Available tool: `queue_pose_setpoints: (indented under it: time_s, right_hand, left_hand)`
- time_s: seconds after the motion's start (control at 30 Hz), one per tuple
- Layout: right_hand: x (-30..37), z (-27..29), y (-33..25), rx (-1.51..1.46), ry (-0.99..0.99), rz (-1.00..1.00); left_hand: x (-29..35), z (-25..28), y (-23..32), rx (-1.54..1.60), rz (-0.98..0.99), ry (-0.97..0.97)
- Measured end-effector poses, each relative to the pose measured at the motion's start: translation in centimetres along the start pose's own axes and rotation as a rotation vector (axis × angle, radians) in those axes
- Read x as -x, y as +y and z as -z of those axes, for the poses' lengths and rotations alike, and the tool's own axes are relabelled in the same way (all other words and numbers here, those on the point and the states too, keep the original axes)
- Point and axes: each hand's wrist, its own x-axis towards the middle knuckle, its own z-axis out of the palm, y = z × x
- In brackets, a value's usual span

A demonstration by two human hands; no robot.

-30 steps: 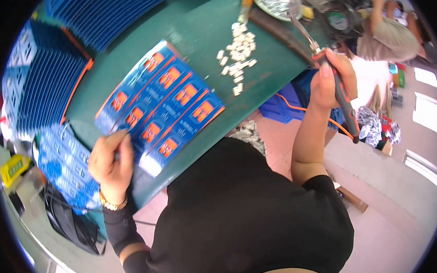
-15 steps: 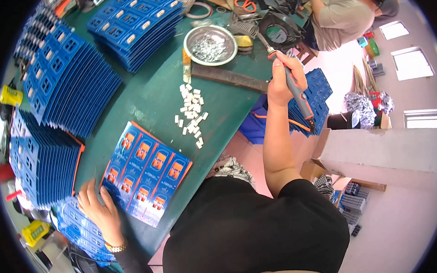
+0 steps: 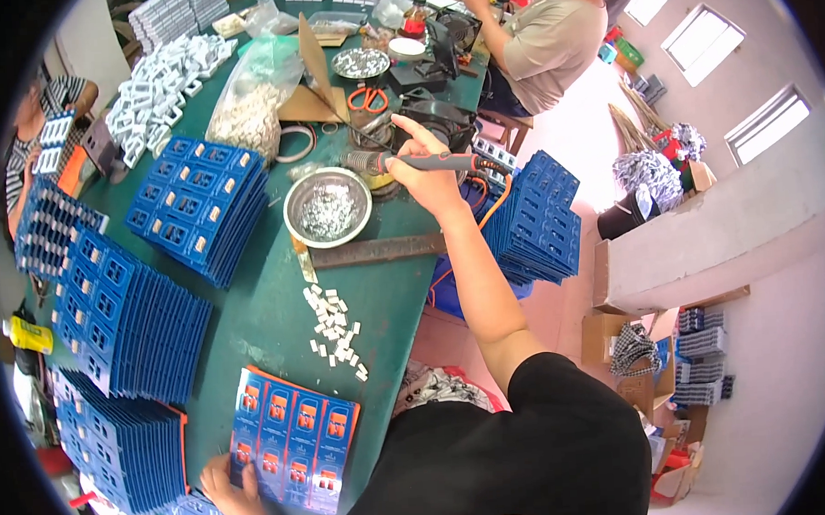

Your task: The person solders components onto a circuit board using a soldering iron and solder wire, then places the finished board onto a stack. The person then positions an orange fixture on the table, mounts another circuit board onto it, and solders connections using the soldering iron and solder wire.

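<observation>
- Tray of blue plastic with orange-marked pockets [image 3: 294, 439] lies at the near edge of the green tabletop [image 3: 267, 310]; the left hand [image 3: 231, 491] rests flat on its near corner, fingers spread, clasping nothing.
- White plastic pieces [image 3: 336, 333] lie scattered just beyond the tray (untouched).
- Right hand [image 3: 429, 176], well apart at the right edge, is clenched round a grey-handled soldering iron [image 3: 408, 162], tip beside the round metal bowl [image 3: 327, 207]; judged mid-step, iron next needing to meet the tray.

soldering iron [image 3: 408, 162]: grey matt plastic handle, metal tip. bowl [image 3: 327, 208] shiny metal. bench [image 3: 267, 310] matt green, scuffed. blue tray [image 3: 294, 438]: glossy plastic, orange inserts. small white pieces [image 3: 336, 333] smooth plastic. flat bar [image 3: 375, 251] dull, rusty metal
</observation>
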Motion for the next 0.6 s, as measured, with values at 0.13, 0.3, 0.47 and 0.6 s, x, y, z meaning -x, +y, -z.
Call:
queue_pose_setpoints:
  time_s: [0.13,0.3,0.47,0.6]
  right_hand:
    - [-1.2,1.4,1.0,-0.208,0.111,-0.042]
    - [-0.5,2.6,0.3,-0.359,0.137,-0.208]
    - [2.1,2.2,-1.5,-0.839,0.261,-0.413]
    - [7.8,0.3,-5.7,-1.339,-0.029,-0.788]
  left_hand:
    - [-0.6,-0.2,1.3,0.246,0.091,0.055]
    - [-0.5,1.9,3.2,0.467,0.233,0.070]
    - [-0.2,4.3,6.2,0.842,0.380,0.191]
    - [1.8,5.2,3.3,0.962,0.509,0.166]
